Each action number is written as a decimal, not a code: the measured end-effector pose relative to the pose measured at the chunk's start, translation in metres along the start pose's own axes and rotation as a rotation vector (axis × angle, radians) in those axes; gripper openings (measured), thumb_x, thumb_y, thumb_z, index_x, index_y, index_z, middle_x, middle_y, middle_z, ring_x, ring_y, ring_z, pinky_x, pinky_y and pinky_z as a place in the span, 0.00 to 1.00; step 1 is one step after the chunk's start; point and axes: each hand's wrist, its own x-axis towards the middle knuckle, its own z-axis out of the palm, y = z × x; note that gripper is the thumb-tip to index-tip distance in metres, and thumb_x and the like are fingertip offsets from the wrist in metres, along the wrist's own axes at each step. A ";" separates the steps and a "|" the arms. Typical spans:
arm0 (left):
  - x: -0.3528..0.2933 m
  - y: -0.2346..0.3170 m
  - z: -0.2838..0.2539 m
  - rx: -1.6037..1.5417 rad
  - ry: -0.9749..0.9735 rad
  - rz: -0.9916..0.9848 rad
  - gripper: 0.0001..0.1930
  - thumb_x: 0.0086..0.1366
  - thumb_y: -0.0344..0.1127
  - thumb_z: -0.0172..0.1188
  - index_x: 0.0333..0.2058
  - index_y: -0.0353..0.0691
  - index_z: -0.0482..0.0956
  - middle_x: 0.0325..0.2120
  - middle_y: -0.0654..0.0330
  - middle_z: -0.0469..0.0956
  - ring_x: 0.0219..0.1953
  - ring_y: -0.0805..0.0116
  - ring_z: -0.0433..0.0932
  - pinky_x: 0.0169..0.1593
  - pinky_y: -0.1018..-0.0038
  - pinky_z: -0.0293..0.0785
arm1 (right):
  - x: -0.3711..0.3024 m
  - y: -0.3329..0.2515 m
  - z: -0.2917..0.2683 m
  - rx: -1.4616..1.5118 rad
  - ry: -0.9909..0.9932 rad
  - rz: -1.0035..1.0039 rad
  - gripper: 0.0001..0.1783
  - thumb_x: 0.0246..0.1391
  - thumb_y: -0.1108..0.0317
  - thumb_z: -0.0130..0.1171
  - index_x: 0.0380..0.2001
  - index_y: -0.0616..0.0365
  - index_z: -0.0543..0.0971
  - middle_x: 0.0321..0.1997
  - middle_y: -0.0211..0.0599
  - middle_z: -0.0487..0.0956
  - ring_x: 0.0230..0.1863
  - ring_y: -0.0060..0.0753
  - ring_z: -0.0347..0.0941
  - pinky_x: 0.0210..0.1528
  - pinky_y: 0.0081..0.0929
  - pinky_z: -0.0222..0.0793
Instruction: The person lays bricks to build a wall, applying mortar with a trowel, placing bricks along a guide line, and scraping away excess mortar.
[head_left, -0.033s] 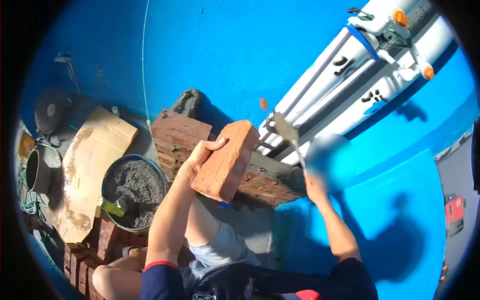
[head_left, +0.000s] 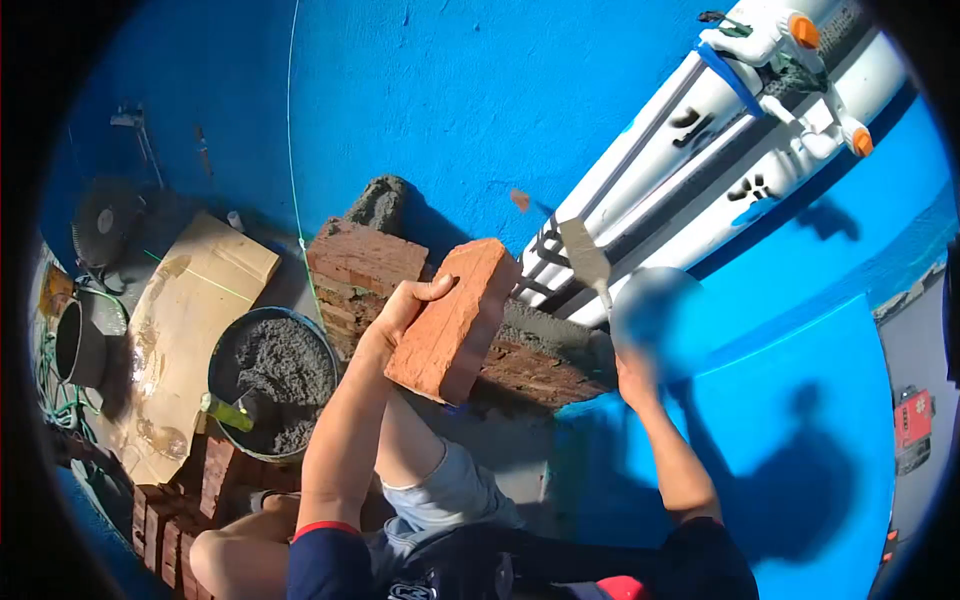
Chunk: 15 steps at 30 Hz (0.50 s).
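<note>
Brick and Trowel, One to Each Hand

Item: one red brick point(head_left: 440, 325), tilted. The left hand point(head_left: 402, 312) gripped it, thumb across the upper face; it hung before the low brickwork point(head_left: 365, 250).
Item: one trowel point(head_left: 585, 256), blade upward. The right hand point(head_left: 634, 378) was closed on its handle, near the white pipes point(head_left: 640, 172).
Item: one bucket point(head_left: 214, 350) of grey mortar point(head_left: 295, 362), at the person's left.
Item: one reddish chip point(head_left: 519, 200) against the blue wall point(head_left: 450, 120); airborne or stuck, I couldn't tell.
Hazards, to my eye: a thumb slipping on gritty clay could have dropped the brick near the bare leg point(head_left: 405, 440); a wide swing could have knocked the blade against the pipes.
</note>
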 end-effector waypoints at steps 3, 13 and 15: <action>-0.022 -0.006 0.010 -0.040 0.020 0.060 0.26 0.61 0.40 0.63 0.55 0.32 0.72 0.44 0.50 0.81 0.43 0.57 0.82 0.48 0.61 0.79 | -0.026 -0.004 0.010 0.384 -0.193 0.362 0.28 0.66 0.48 0.48 0.18 0.59 0.70 0.16 0.35 0.71 0.20 0.33 0.68 0.25 0.34 0.64; -0.056 -0.032 0.077 0.372 0.360 0.559 0.22 0.61 0.34 0.65 0.50 0.32 0.70 0.40 0.55 0.79 0.39 0.64 0.81 0.43 0.67 0.78 | -0.050 -0.186 0.047 1.185 -0.363 0.176 0.36 0.49 0.37 0.65 0.45 0.60 0.75 0.21 0.18 0.68 0.21 0.13 0.62 0.23 0.16 0.57; -0.067 -0.033 0.083 0.428 0.434 0.550 0.25 0.62 0.39 0.66 0.52 0.33 0.69 0.42 0.55 0.78 0.42 0.66 0.78 0.47 0.68 0.75 | -0.044 -0.211 0.038 1.158 -0.437 0.203 0.30 0.49 0.41 0.68 0.37 0.58 0.74 0.22 0.16 0.66 0.27 0.15 0.60 0.32 0.21 0.58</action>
